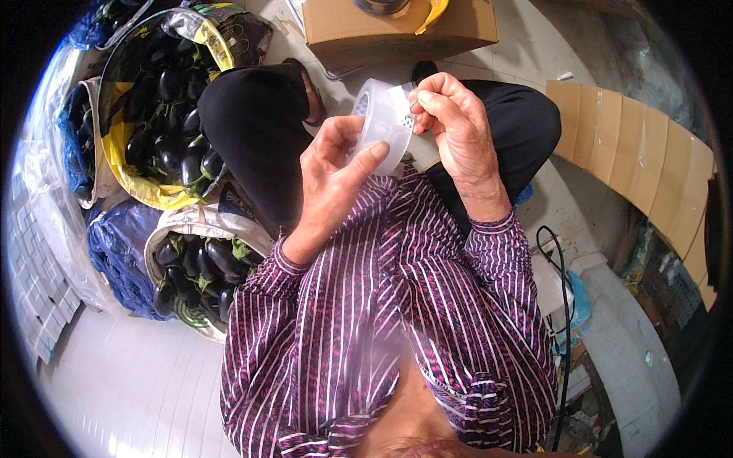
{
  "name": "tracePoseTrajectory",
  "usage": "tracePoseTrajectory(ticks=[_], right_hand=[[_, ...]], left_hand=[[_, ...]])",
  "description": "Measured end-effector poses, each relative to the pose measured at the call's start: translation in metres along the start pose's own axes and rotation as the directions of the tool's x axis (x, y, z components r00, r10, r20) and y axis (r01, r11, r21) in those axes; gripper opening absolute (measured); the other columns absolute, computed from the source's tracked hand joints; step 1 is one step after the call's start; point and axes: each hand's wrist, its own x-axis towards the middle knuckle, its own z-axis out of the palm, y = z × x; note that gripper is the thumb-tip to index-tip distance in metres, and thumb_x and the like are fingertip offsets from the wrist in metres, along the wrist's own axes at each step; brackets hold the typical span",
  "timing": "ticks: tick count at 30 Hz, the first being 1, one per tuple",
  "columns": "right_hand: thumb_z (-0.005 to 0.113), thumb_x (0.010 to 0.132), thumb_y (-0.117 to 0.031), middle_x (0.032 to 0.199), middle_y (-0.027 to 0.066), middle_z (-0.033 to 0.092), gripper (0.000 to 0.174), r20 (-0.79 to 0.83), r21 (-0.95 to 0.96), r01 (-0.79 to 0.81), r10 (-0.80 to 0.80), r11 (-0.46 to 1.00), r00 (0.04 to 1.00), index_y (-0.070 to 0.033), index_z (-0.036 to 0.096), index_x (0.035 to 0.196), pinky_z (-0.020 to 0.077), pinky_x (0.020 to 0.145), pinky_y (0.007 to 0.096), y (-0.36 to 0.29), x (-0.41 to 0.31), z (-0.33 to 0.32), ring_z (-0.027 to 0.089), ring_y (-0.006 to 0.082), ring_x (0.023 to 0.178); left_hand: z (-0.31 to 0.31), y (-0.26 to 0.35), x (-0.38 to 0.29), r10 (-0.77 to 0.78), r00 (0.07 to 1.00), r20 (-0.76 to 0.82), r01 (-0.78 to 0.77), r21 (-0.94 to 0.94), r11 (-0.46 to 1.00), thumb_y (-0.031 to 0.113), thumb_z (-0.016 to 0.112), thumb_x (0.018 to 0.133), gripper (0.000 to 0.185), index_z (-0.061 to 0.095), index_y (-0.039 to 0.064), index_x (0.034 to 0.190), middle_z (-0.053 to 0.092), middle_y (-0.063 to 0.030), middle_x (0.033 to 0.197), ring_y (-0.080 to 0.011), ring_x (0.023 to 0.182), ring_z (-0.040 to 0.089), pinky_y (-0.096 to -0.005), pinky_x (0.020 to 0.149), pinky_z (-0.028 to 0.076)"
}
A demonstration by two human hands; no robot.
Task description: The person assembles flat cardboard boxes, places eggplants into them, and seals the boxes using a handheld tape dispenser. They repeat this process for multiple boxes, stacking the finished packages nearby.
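Note:
A wide roll of clear packing tape (385,133) is held up in front of my lap, above the gap between my knees. My left hand (338,166) grips it from the left, thumb across the outer face and fingers at the core. At the roll's right edge, my right hand (455,126) has thumb and forefinger pinched together. A white tab (397,101) and a small black-patterned patch show on the tape beside those fingertips. Whether the right fingers hold the tape's end cannot be made out.
A cardboard box (401,31) stands ahead, with a yellow object (433,16) on top. To the left are a yellow-rimmed sack of eggplants (172,114) and a white sack (172,220), also holding eggplants. Folded cardboard (630,129) and a black cable (564,297) lie at the right.

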Motion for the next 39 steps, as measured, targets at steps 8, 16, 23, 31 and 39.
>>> tracePoseTrajectory(ticks=[8,16,23,31,39], right_hand=[[0.057,0.1,-0.022,0.085,0.0034,0.059,0.019,-0.017,0.373,0.022,-0.017,0.927,1.0,-0.004,0.059,0.096,0.0546,0.073,0.0275,-0.001,0.006,-0.001,0.057,0.0083,0.073],[0.065,0.098,-0.024,0.096,0.0065,0.07,0.024,0.086,-0.325,0.094,-0.069,0.941,0.994,-0.004,0.069,0.109,0.0538,0.084,0.0282,-0.01,-0.009,0.007,0.066,0.0123,0.095],[0.07,0.086,-0.056,0.14,0.0128,0.055,0.072,0.235,-0.449,0.425,-0.355,0.786,0.905,-0.012,0.052,0.14,0.0484,0.101,0.0426,-0.008,0.011,-0.018,0.054,0.0284,0.127],[0.097,0.042,-0.039,0.117,0.0048,0.067,0.092,0.463,-0.387,0.107,0.093,0.916,0.882,-0.014,0.065,0.125,0.0489,0.099,0.0347,0.007,0.011,-0.022,0.063,0.0205,0.111],[0.098,0.048,-0.033,0.104,0.0014,0.07,0.077,0.441,-0.353,0.172,0.001,0.92,0.898,-0.015,0.068,0.117,0.0523,0.094,0.0339,0.01,0.008,-0.025,0.066,0.0174,0.102]], left_hand=[[-0.005,-0.006,0.012,0.065,0.991,-0.114,-0.085,-0.177,0.981,0.008,0.074,0.088,0.032,0.056,0.001,0.113,0.066,-0.0061,0.102,-0.0126,0.093,0.063,-0.0278,0.087,0.051],[-0.008,0.006,0.012,0.067,0.996,-0.052,-0.077,-0.246,0.966,0.011,0.074,0.088,0.032,0.057,0.0,0.113,0.066,-0.0074,0.104,-0.0131,0.095,0.063,-0.0283,0.089,0.051],[-0.014,0.011,0.007,-0.076,0.982,0.173,0.13,-0.326,0.936,0.012,0.069,0.085,0.036,0.059,-0.002,0.116,0.067,-0.0077,0.102,-0.0138,0.096,0.064,-0.0291,0.089,0.052],[-0.021,0.011,0.004,-0.195,0.932,0.307,0.272,-0.236,0.933,0.025,0.068,0.081,0.048,0.059,-0.003,0.119,0.066,-0.0083,0.104,-0.0155,0.095,0.064,-0.0278,0.087,0.051],[-0.023,0.023,0.01,-0.331,0.873,0.358,0.368,-0.038,0.929,0.026,0.07,0.082,0.04,0.064,-0.002,0.109,0.066,-0.0058,0.093,-0.0122,0.088,0.062,-0.0249,0.082,0.047]])
